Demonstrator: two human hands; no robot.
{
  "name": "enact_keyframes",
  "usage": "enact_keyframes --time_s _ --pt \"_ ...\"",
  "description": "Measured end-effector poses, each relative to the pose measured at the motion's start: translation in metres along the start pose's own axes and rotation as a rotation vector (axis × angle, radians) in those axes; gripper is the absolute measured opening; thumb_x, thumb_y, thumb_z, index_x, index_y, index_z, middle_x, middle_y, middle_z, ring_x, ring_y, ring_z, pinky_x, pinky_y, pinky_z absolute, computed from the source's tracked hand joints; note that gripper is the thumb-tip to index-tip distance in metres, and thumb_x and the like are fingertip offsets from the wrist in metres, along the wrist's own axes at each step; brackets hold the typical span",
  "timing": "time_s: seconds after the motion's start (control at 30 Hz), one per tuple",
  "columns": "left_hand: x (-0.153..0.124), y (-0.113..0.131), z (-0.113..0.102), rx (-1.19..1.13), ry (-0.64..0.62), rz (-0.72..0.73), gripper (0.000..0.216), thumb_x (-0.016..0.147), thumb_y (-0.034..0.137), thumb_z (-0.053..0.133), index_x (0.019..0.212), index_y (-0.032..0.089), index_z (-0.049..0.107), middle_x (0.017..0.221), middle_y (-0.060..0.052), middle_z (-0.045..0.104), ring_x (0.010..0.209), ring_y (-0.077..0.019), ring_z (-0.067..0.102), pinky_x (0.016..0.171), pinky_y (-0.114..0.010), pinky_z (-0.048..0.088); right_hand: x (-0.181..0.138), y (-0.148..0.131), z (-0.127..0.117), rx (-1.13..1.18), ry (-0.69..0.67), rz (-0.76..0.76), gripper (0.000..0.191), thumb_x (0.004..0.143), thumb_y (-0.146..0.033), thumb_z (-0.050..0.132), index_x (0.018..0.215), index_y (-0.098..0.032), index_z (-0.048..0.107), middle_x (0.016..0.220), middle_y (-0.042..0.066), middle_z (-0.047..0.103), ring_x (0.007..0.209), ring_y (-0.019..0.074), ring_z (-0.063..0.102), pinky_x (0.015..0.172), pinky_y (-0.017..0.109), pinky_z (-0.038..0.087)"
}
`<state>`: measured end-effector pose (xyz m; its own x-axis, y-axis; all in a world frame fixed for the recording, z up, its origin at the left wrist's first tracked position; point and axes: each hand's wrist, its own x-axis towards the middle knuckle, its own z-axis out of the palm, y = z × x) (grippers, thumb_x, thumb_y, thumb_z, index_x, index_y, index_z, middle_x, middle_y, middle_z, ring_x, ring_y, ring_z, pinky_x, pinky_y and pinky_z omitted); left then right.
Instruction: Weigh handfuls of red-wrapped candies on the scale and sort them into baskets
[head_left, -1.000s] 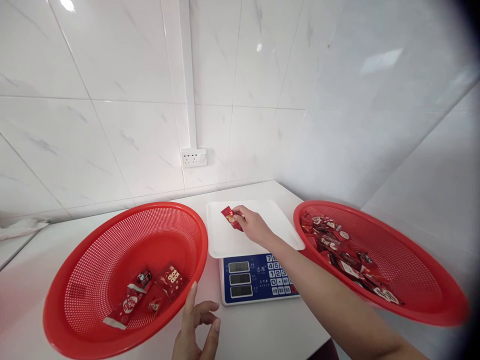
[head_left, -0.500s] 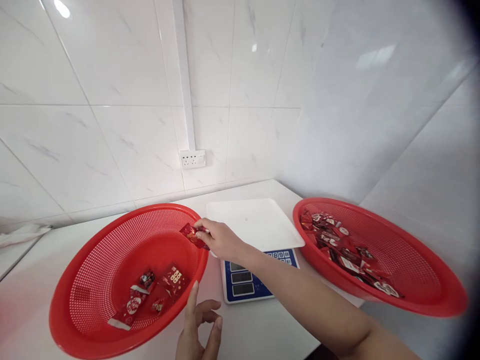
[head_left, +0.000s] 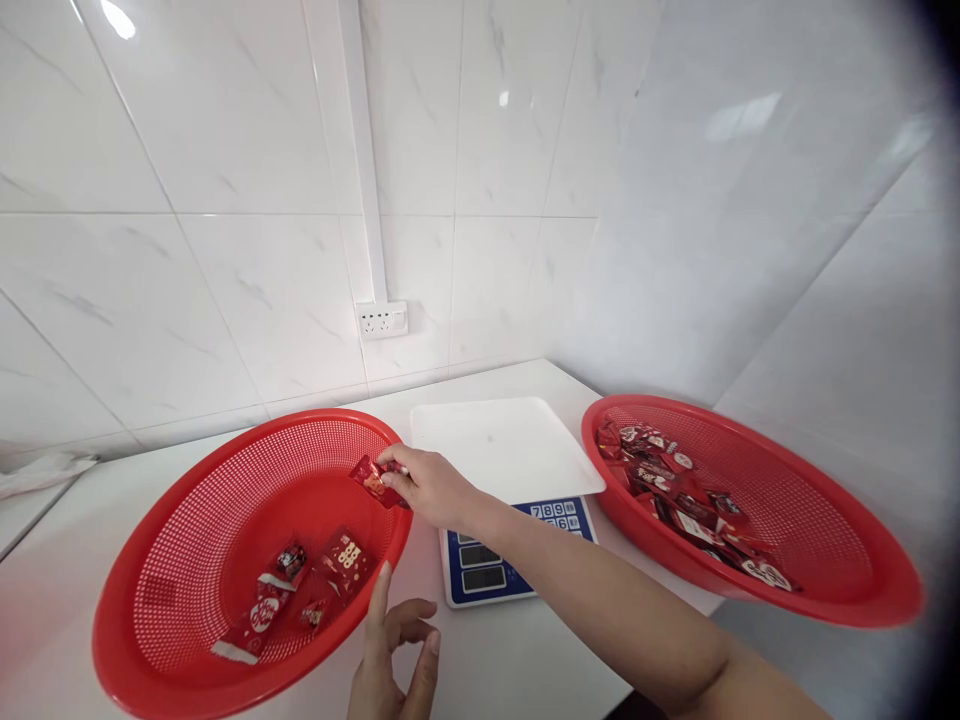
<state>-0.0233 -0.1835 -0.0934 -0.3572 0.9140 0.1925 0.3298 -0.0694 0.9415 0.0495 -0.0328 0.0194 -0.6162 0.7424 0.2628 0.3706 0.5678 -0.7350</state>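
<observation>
My right hand [head_left: 427, 485] pinches a small red candy packet [head_left: 373, 479] over the right rim of the left red basket [head_left: 150, 560]. That basket holds several red packets [head_left: 300, 590] near its bottom. My left hand [head_left: 394, 665] rests low on the counter beside the basket's near rim, index finger raised and the other fingers loosely curled, holding nothing. A white scale tray [head_left: 510, 450] sits bare on a blue-faced digital scale [head_left: 495, 565]. The right red basket [head_left: 825, 570] holds a pile of red packets [head_left: 675, 490].
A white counter [head_left: 525, 660] runs into a corner of white marble-look tiled walls. A power socket [head_left: 382, 320] is on the back wall under a white cable duct. A crumpled white thing [head_left: 37, 470] lies at the far left.
My right hand lifted the red packet off the scale tray and carried it left, over the left basket's rim. The tray is now bare. My left hand has barely moved.
</observation>
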Motion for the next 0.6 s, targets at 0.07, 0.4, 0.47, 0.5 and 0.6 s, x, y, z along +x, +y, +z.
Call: enact_keyframes --time_s 0.07,0.4,0.47,0.5,0.6 --pt "0.001 0.002 -0.001 0.001 0.011 -0.020 0.077 0.081 0.052 0.044 0.142 0.013 0.016 0.086 -0.007 0.067 0.073 -0.0202 0.063 0.075 -0.035 0.049 0.001 0.000 0.001 -0.007 -0.002 0.000 0.021 0.087 -0.020 0.046 0.105 -0.024 0.056 0.092 0.000 0.065 0.077 0.0140 0.060 0.070 0.027 0.045" --pt "0.006 0.010 -0.003 0.003 0.021 -0.089 0.080 0.080 0.054 0.044 0.142 0.015 0.012 0.085 -0.007 0.067 0.082 -0.0223 0.063 0.079 -0.040 0.047 0.001 -0.006 0.003 0.022 -0.051 -0.022 0.041 0.089 -0.025 0.044 0.130 -0.024 0.047 0.108 0.005 0.066 0.096 0.0182 0.061 0.083 0.033 0.046" --pt "0.006 0.012 -0.003 0.010 0.025 -0.097 0.079 0.081 0.055 0.044 0.142 0.016 0.012 0.084 -0.006 0.067 0.080 -0.0216 0.064 0.079 -0.039 0.047 0.000 -0.008 0.003 0.046 -0.084 -0.031 0.048 0.089 -0.027 0.044 0.136 -0.023 0.039 0.113 0.007 0.064 0.099 0.0193 0.061 0.086 0.035 0.046" --pt "0.006 0.012 -0.002 0.013 0.030 -0.098 0.079 0.081 0.055 0.043 0.142 0.016 0.012 0.084 -0.006 0.067 0.080 -0.0213 0.064 0.078 -0.039 0.048 -0.001 -0.008 0.002 0.054 -0.099 -0.038 0.051 0.088 -0.028 0.045 0.138 -0.023 0.036 0.118 0.008 0.062 0.100 0.0197 0.061 0.087 0.035 0.046" --pt "0.007 0.010 -0.002 0.017 0.047 -0.093 0.079 0.081 0.055 0.043 0.143 0.017 0.012 0.084 -0.006 0.067 0.079 -0.0214 0.064 0.076 -0.039 0.049 -0.004 -0.007 0.000 0.049 -0.100 -0.074 0.052 0.088 -0.031 0.045 0.138 -0.023 0.036 0.134 0.008 0.049 0.113 0.0210 0.054 0.093 0.036 0.043"
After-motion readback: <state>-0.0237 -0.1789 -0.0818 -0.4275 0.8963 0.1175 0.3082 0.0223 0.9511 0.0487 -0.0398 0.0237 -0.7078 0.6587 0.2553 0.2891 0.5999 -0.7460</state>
